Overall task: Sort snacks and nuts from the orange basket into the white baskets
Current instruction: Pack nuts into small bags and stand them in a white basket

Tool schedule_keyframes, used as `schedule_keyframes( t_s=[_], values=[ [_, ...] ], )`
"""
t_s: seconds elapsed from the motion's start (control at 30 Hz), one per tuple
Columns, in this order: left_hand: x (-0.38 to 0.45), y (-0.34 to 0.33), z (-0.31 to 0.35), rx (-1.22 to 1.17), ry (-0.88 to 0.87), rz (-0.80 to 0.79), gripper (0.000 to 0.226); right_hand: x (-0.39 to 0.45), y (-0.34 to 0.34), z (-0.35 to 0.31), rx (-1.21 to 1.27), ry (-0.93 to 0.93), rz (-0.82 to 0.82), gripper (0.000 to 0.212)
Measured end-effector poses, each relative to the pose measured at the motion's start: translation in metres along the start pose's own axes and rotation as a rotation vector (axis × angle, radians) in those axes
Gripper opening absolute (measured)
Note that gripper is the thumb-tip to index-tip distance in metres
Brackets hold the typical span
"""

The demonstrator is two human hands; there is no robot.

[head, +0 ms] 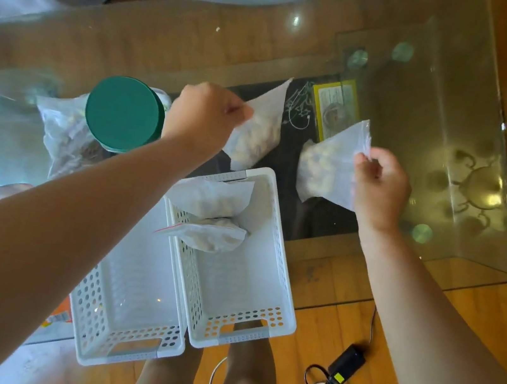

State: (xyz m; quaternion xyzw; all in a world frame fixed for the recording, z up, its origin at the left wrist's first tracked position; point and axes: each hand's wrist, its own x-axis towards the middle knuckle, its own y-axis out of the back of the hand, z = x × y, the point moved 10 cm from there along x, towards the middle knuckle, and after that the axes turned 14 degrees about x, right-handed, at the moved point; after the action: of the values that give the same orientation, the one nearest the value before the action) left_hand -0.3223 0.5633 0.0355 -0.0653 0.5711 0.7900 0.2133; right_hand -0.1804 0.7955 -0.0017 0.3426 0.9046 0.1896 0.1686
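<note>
Now we look down from the head view, the only view we have. Our left hand (206, 114) pinches the top of a clear bag of pale nuts (256, 132) and holds it up, just past the far end of the two white baskets. Our right hand (380, 182) pinches the corner of a second bag of nuts (326, 166) and holds that one up too, a little to the right. Both hands have their fingers curled tight on the plastic.

We see the right white basket (258, 322) near the front edge of the glass table (482, 161). It has two small bags (212, 215) in it, up at its far end, one on top of the other. The left white basket (121, 347) sits touching it, side by side, and we see nothing in it.

We see a tub with a green lid (124, 114) near the left side of the table, with another clear bag (62, 131) beside it. A bit of orange (60, 314) peeks out behind the left white basket, but we cannot tell if it is the orange basket.

We think the job is partly done. Two bags are sorted, two are in our hands, and the tub and the bag beside it may be left.
</note>
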Motion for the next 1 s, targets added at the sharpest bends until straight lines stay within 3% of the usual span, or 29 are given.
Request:
schedule_keyframes(
  t_s=[0.13,0.3,0.43,0.53,0.7,0.8,1.0],
  values=[
    [-0.033,0.036,0.033,0.098,-0.220,0.080,0.034,-0.022,0.008,-0.033,0.009,0.091,-0.109,0.018],
    [-0.092,0.107,0.053,0.072,-0.396,0.257,0.035,-0.054,0.052,-0.068,0.041,0.131,-0.120,0.017],
    [-0.149,0.116,0.075,0.015,-0.518,0.151,0.027,-0.087,0.080,-0.096,0.080,0.193,-0.093,0.014],
    [-0.187,0.095,0.078,0.049,-0.564,0.068,0.024,-0.108,0.082,-0.104,0.092,0.199,-0.178,0.019],
    [-0.224,0.037,0.053,0.141,-0.499,-0.020,0.006,-0.144,0.061,-0.100,-0.030,0.176,-0.444,0.023],
    [-0.228,0.002,0.024,0.102,-0.377,-0.056,0.010,-0.156,0.051,-0.093,-0.040,0.120,-0.537,0.023],
    [-0.230,-0.090,-0.035,0.115,-0.177,-0.368,0.024,-0.187,0.004,-0.086,-0.072,0.033,-0.776,0.030]
  ],
)
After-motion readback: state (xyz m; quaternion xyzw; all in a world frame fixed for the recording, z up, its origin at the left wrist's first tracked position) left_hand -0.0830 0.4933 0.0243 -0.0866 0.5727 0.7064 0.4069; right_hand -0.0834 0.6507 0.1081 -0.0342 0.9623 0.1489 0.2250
